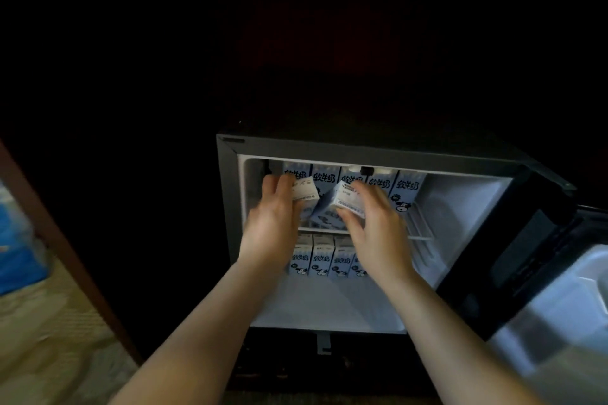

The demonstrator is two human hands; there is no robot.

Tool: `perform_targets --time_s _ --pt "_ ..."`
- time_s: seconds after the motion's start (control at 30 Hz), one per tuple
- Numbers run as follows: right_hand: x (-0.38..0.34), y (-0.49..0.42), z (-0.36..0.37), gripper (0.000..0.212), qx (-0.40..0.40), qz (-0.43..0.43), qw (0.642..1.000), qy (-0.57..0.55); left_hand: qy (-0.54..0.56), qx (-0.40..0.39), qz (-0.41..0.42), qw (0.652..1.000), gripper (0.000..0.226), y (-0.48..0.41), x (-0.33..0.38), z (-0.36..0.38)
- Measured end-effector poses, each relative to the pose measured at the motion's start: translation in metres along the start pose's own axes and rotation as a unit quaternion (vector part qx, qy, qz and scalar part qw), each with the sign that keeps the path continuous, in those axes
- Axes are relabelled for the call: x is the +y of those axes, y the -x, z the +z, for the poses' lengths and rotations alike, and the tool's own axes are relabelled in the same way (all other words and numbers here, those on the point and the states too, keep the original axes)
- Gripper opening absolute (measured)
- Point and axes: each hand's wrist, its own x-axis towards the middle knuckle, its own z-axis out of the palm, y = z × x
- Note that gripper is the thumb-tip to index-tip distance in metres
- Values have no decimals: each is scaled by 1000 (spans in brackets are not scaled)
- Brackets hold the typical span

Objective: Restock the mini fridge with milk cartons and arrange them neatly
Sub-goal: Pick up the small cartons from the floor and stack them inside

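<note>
The mini fridge stands open and lit inside. Both my hands reach into its upper shelf. My left hand grips a blue-and-white milk carton, tilted, at the shelf's left. My right hand holds a second carton, also tilted, just beside the first. Behind them a row of several upright cartons lines the back of the wire shelf. Another row of cartons stands on the lower level, partly hidden by my wrists.
The fridge door hangs open to the right, its white inner liner showing. A blue package lies on pale patterned carpet at the left, beyond a brown wooden cabinet edge. The surroundings are dark.
</note>
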Motion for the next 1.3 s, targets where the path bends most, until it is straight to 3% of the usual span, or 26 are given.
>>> perform_targets --time_s 0.23,0.37,0.47,0.63,0.77,1.3 --pt "0 -5 14 46 -25 -27 999 -13 61 8 -9 998 40 -3 3 2" --pt "1 -9 22 53 -19 9 997 -77 95 22 -36 995 43 -9 3 10" --pt "-1 -11 27 60 -13 82 988 -129 138 26 -40 989 47 -14 3 18" --pt "5 -15 42 50 -35 175 976 -125 188 28 -59 980 52 -25 -8 35" --pt "12 -20 59 28 -40 221 968 -112 158 -8 -105 982 34 -28 -17 48" --pt "24 -21 73 12 -36 221 970 -99 181 -102 -178 962 33 -43 -42 68"
